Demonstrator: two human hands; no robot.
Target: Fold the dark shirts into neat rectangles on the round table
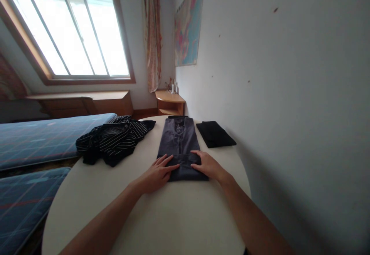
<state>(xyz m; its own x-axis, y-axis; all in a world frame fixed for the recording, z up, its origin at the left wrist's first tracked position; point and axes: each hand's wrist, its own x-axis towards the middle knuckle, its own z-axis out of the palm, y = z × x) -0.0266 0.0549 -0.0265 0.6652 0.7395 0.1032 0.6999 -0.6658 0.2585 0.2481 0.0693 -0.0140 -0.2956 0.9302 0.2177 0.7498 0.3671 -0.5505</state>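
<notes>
A dark grey shirt [179, 139] lies lengthwise on the white round table [162, 220], its neckline at the far end and its near end folded up into a band. My left hand [160, 170] rests on the left side of that folded band, fingers stretched out and spread. On the band's right side lies my right hand [208, 165], its fingers apart and touching the cloth. Neither hand grips the fabric. To the right of the shirt is a folded black garment [216, 134]. A crumpled black garment with white stripes [118, 137] sits at the table's left edge.
A white wall [289, 124] runs close along the table's right side. Beds with blue plaid mattresses [52, 137] stand at the left. Behind the table are a small wooden corner shelf [170, 97] and a wooden desk [112, 96] under the window.
</notes>
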